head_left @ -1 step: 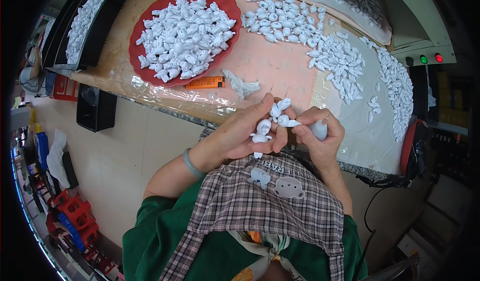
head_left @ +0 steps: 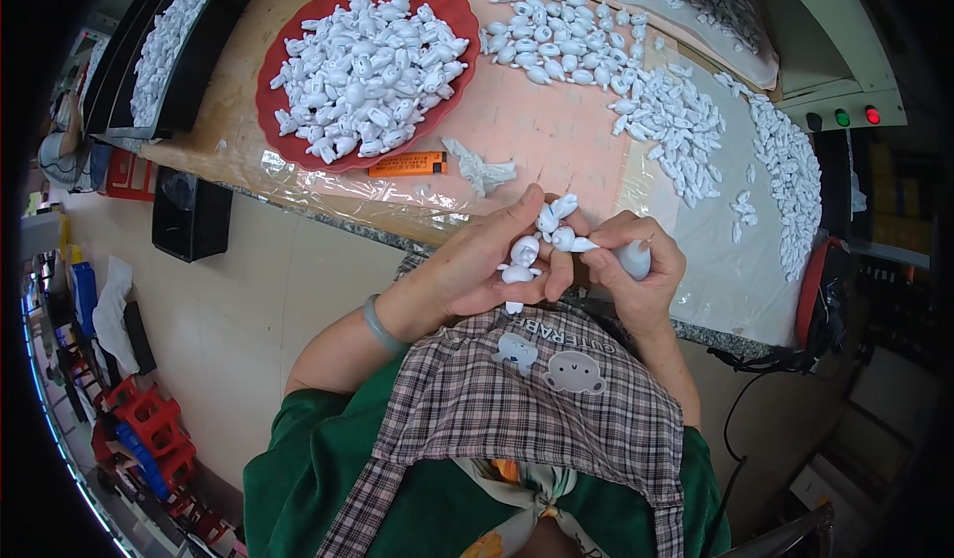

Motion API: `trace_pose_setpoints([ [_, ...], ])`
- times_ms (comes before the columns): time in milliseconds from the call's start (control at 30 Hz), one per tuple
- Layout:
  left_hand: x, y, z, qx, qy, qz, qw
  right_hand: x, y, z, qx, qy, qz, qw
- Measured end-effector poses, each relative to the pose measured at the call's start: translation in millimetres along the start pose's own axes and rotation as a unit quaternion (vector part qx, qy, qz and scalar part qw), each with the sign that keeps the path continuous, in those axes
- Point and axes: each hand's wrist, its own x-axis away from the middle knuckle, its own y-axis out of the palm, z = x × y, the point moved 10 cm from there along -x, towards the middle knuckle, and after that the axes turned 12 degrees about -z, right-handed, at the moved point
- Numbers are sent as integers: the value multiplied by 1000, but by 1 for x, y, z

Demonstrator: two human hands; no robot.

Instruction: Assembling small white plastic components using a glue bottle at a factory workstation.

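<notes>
My left hand (head_left: 489, 260) is closed around small white plastic figure parts. A rabbit head with long ears (head_left: 561, 208) sticks up beyond the fingertips, against a rounded white body (head_left: 562, 239). Lower in the same fingers lies another white figure (head_left: 520, 262). My right hand (head_left: 641, 275) pinches the pointed white end (head_left: 584, 245) beside that body; whether this end is a separate piece, I cannot tell. Tucked in the right fingers is a pale squeeze bottle (head_left: 633, 258) with a thin nozzle. Both hands meet just off the table's near edge.
On the table (head_left: 556, 141) stands a red scalloped bowl (head_left: 266, 91) heaped with white parts. An orange box (head_left: 407, 164) and a crumpled white tissue (head_left: 479, 167) lie near it. Loose white parts (head_left: 676, 126) spread right, by a machine with lit buttons (head_left: 843, 118). A black bin (head_left: 189, 215) sits left.
</notes>
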Motion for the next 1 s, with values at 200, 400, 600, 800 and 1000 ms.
trace_pose_setpoints([
  [200, -3, -8, 2, 27, 48, 36, 998, -9, 8, -28, 167, -81, -58, 981],
  [400, 2, -15, 9, 85, 74, 89, 990, -4, 7, -30, 172, -61, -46, 982],
  [600, 0, -8, 17, 105, 109, 47, 987, 1, 27, -35, 221, -125, -76, 964],
  [800, 1, -14, 13, 107, 112, 59, 986, 6, 37, -47, 342, -190, -89, 916],
  [1000, 3, -14, 12, 89, 106, 58, 989, 13, 22, -45, 346, -159, -8, 925],
])
